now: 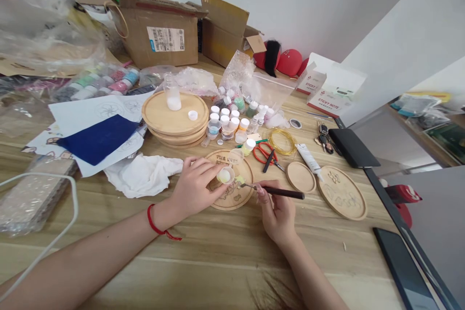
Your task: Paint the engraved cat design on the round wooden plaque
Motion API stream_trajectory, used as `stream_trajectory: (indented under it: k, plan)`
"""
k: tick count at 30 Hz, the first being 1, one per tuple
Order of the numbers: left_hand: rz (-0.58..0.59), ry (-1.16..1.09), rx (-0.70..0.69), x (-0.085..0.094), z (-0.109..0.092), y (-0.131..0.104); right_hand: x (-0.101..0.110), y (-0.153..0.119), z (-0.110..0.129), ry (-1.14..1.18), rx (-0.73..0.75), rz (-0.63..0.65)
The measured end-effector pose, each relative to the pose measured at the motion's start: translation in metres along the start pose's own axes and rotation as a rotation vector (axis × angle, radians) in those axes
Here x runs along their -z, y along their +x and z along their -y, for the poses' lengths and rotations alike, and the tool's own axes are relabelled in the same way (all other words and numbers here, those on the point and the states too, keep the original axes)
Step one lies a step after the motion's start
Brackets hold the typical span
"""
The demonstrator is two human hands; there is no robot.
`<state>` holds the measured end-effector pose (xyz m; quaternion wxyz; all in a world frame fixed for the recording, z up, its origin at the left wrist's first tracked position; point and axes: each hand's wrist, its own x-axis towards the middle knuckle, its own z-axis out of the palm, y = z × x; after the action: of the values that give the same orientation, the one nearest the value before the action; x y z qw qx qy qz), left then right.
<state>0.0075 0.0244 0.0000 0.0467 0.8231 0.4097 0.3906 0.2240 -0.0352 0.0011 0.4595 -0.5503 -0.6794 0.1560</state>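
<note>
On the wooden table [225,252], near its middle, your two hands meet over a round wooden disc [232,189] with a line drawing on its face. Your left hand [198,186] lies partly on the disc and holds a small open pot [225,175] between thumb and fingers, closed around it. The pot is tilted a little toward the other hand, and I think this is so that the tool can reach inside easily. Your right hand [278,213] is closed on a thin dark-handled tool [276,191] — it looks like a fine brush or a scoop, I cannot tell which. Its tip points left and is just beside the pot, above the disc, where a small yellow-green spot shows.

Behind the disc stands a crowd of small jars [228,123] with white lids, some open; they are near, probably to be in easy reach. A stack of wooden plates [174,121] carries a clear bottle [172,92] and a loose white cap. At the right of the disc lie red scissors [265,154], a coil of gold wire [282,141], a white tube [308,159] and two more wooden discs — one plain [301,177], one with a drawing [342,193]. A white cloth [143,174] lies just left of your left hand, and a dark blue sheet [99,139] rests on white paper further left. Cardboard boxes [160,29] stand at the back.
</note>
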Motion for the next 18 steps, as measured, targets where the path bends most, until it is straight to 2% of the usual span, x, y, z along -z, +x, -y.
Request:
stream_trajectory:
  k: [5, 8, 12, 15, 18]
  plan:
    - [0.0, -0.006, 0.013, 0.0, 0.0, 0.0, 0.002, -0.001, 0.005, 0.222, -0.116, -0.108]
    - [-0.009, -0.015, 0.014, 0.0, 0.001, 0.001, 0.006, -0.002, 0.014, 0.294, -0.149, -0.109]
    - [-0.021, -0.012, 0.005, 0.0, 0.001, 0.001, 0.02, 0.001, 0.033, 0.305, -0.086, -0.027]
    - [-0.026, -0.01, 0.002, 0.0, 0.001, 0.001, 0.037, 0.005, 0.053, 0.27, 0.024, 0.106]
    - [-0.019, -0.006, 0.001, 0.001, 0.002, 0.001, 0.054, 0.011, 0.077, 0.32, 0.027, 0.238]
